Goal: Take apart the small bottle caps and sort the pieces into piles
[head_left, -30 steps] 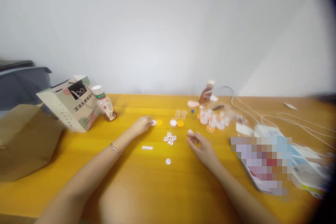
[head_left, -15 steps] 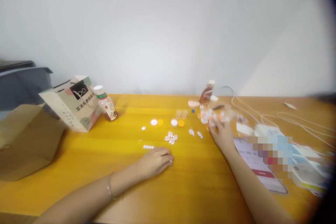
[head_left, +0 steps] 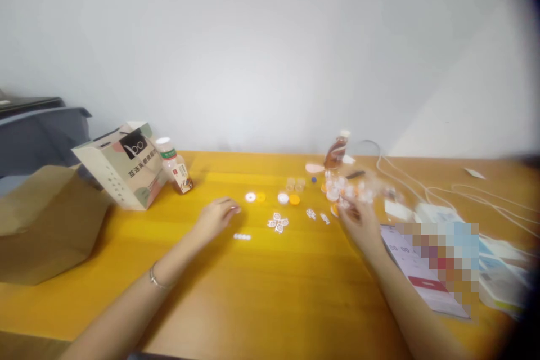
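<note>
My left hand [head_left: 216, 217] is over the left part of the table with its fingers bent together at the tips. Whatever is between them is too small to make out. A row of small white round pieces [head_left: 242, 237] lies just below it. My right hand [head_left: 360, 222] reaches into a pile of clear and orange small parts [head_left: 337, 187]. Its fingers are closed at the pile's near edge, and what they grip is blurred. White patterned cutouts [head_left: 278, 223] lie grouped between the hands. Behind them are white discs [head_left: 283, 198] and yellow discs [head_left: 294, 199].
A paper gift bag [head_left: 126, 171], a white-capped bottle [head_left: 174, 166] and a brown paper bag [head_left: 50, 225] stand left. A dark drink bottle [head_left: 337, 150] stands behind the pile. A phone [head_left: 426, 275], white cables [head_left: 434, 194] and packets [head_left: 439, 215] lie right.
My left hand has moved up and left, to where a small white disc lay; that disc is now out of sight. My right hand stays at the pile. The view has shifted slightly.
</note>
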Motion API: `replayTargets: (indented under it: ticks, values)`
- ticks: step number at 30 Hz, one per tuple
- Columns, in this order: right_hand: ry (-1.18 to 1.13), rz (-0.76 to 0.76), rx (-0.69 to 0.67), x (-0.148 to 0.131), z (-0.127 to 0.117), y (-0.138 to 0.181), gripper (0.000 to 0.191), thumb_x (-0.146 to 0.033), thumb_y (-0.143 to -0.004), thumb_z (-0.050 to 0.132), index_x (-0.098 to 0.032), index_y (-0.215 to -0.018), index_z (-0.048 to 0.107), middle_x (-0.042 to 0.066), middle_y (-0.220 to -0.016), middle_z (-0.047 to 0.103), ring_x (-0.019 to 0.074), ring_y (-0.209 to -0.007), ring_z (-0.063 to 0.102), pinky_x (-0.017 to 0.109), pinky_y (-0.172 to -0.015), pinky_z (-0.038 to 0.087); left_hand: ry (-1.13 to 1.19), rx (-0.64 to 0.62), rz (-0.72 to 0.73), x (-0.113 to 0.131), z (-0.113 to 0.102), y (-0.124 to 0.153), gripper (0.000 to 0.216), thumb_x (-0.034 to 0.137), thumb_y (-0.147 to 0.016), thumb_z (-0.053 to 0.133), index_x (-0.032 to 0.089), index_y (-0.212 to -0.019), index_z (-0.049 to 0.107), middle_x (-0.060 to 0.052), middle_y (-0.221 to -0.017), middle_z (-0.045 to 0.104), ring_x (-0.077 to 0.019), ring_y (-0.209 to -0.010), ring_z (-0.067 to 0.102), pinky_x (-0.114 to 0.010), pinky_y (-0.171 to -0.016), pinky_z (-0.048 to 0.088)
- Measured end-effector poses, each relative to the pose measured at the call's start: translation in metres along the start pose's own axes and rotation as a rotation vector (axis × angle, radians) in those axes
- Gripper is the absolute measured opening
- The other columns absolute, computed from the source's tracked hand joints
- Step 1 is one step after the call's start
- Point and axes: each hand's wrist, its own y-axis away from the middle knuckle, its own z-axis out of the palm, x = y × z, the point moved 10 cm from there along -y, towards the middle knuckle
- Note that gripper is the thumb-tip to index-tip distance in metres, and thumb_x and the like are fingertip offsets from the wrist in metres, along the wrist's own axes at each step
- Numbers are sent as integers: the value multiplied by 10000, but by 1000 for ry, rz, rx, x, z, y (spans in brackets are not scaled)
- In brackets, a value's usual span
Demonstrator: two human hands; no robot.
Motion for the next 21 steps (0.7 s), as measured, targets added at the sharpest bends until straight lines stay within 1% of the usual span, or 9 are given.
replayTargets:
  ticks: [2,3,5,8,10,12,16,21]
  values:
    - [-110,-42,-78,-24,8,7,350,-358,-790,535,-174,-1084,585,73,-894,560,191,-778,562,342,-735,492,-78,-26,-142,-41,-6,-4,191,233,-860,472,174,-841,652,-59,-875,655,-186,-816,603,-280,-757,450]
    - [-153,-77,-141,-39,14,13,334,-348,-795,536,-184,-1082,582,71,-899,565,190,-792,567,337,-739,494,-106,-48,-183,-55,-5,-4,192,233,-851,476,172,-835,657,-62,-880,660,-196,-826,605,-287,-757,449]
    - [-231,-154,-278,-70,28,26,295,-322,-813,524,-203,-1077,579,70,-907,575,193,-823,574,338,-755,492,-130,-84,-213,-72,1,-4,193,233,-837,482,174,-834,666,-67,-892,668,-210,-842,608,-296,-759,450]
    - [-311,-252,-443,-110,43,52,251,-275,-830,513,-226,-1067,579,57,-888,580,189,-843,575,343,-792,480,-123,-103,-206,-78,13,-4,191,229,-829,485,188,-846,671,-60,-901,679,-215,-851,615,-296,-755,454]
    - [-361,-285,-526,-128,51,69,255,-242,-837,502,-237,-1081,573,49,-878,567,176,-832,575,327,-793,480,-115,-99,-206,-78,18,-5,188,227,-827,491,200,-888,667,-54,-924,682,-212,-864,619,-289,-756,458]
    - [-410,-301,-598,-141,57,84,271,-218,-843,487,-246,-1104,558,45,-882,551,163,-825,573,310,-790,481,-108,-87,-211,-78,21,-5,199,229,-825,499,210,-950,653,-53,-960,681,-207,-882,623,-284,-765,461]
    - [-457,-314,-691,-154,65,102,274,-186,-839,484,-244,-1100,545,46,-901,540,151,-818,568,294,-787,479,-100,-68,-213,-79,24,-6,216,231,-823,511,221,-1000,634,-48,-985,680,-208,-900,628,-289,-785,465]
    - [-435,-318,-742,-156,72,110,286,-154,-815,494,-237,-1082,553,53,-944,542,148,-823,572,284,-788,479,-84,-38,-196,-79,27,-6,205,224,-832,509,220,-995,633,-43,-998,678,-209,-921,624,-300,-818,462]
